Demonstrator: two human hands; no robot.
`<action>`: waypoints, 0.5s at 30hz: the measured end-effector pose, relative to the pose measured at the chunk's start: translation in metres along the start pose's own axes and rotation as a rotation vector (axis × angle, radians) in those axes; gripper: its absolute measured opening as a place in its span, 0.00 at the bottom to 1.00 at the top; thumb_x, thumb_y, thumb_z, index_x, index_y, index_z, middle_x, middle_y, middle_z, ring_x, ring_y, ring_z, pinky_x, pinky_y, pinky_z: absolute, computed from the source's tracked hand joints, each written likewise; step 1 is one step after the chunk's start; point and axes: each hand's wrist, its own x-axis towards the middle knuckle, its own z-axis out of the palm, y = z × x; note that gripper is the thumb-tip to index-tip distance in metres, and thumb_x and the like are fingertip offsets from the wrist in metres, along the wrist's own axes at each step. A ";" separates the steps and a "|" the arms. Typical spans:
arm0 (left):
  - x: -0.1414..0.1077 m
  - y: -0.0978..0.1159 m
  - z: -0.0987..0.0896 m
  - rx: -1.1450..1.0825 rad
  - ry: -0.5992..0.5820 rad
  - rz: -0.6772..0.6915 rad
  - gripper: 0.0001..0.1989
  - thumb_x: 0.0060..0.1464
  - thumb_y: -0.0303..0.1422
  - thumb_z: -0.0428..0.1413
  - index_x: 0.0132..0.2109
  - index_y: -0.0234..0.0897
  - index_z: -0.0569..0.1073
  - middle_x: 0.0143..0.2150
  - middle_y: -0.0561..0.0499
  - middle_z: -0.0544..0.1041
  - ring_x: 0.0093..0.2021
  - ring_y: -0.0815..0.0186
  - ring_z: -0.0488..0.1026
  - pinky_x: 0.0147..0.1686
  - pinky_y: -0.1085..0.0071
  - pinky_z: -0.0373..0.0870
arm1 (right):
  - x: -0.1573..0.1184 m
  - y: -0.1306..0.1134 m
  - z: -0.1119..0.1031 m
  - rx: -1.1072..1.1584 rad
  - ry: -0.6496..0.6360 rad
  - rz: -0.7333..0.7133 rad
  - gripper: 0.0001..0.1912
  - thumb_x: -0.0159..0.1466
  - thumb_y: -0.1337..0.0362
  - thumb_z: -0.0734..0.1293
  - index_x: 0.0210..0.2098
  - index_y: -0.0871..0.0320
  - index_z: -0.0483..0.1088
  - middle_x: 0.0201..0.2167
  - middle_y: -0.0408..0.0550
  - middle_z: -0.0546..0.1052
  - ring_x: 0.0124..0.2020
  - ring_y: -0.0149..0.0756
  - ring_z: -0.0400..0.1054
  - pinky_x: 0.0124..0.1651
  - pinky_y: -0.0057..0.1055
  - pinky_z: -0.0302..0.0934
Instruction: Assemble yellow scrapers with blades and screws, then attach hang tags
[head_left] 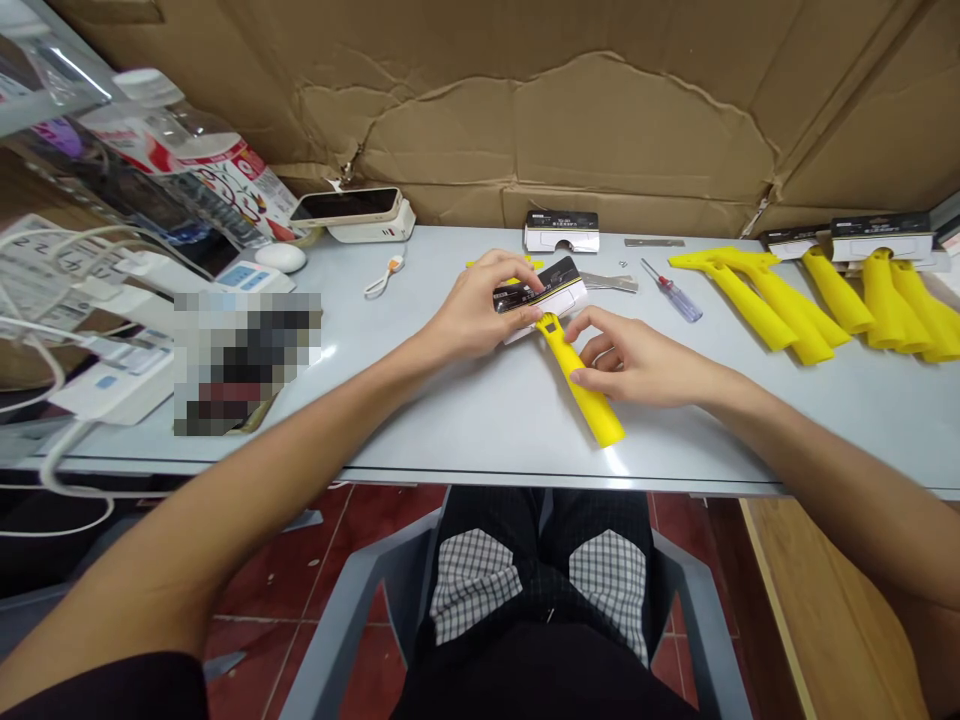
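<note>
A yellow scraper (589,395) with a hollow handle lies at a slant in front of me, its head end under a black-and-white printed card sleeve (566,293). My left hand (484,305) grips the left side of the card, thumb near the top of the handle. Curled along the handle's right side, my right hand (626,355) holds it with thumb and fingers. Just behind the card lie some thin metal blades (611,283), and a bit of another yellow piece (536,263) shows past my left fingers. The scraper's head is hidden by the card.
A screwdriver (673,290), yellow scrapers (757,300) and carded scrapers (889,300) lie to the right. Another card sleeve (562,232) and a blade (655,242) are at the back. Left are a phone (349,206), a mouse (280,257), power strips (112,390) and bottles (217,170).
</note>
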 end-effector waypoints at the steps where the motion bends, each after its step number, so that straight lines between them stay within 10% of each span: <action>1: 0.000 0.000 0.001 0.014 -0.007 0.016 0.11 0.52 0.38 0.75 0.42 0.45 0.86 0.58 0.45 0.83 0.64 0.46 0.77 0.71 0.48 0.70 | -0.001 -0.001 0.000 -0.061 0.023 -0.003 0.22 0.70 0.59 0.73 0.61 0.51 0.67 0.39 0.44 0.85 0.37 0.41 0.77 0.42 0.39 0.69; 15: -0.010 -0.002 0.010 0.115 -0.276 0.221 0.15 0.64 0.41 0.70 0.56 0.47 0.90 0.70 0.40 0.79 0.69 0.44 0.77 0.74 0.42 0.69 | 0.000 -0.001 0.007 -0.373 0.143 0.155 0.37 0.72 0.58 0.68 0.78 0.60 0.67 0.25 0.44 0.80 0.31 0.47 0.72 0.40 0.41 0.61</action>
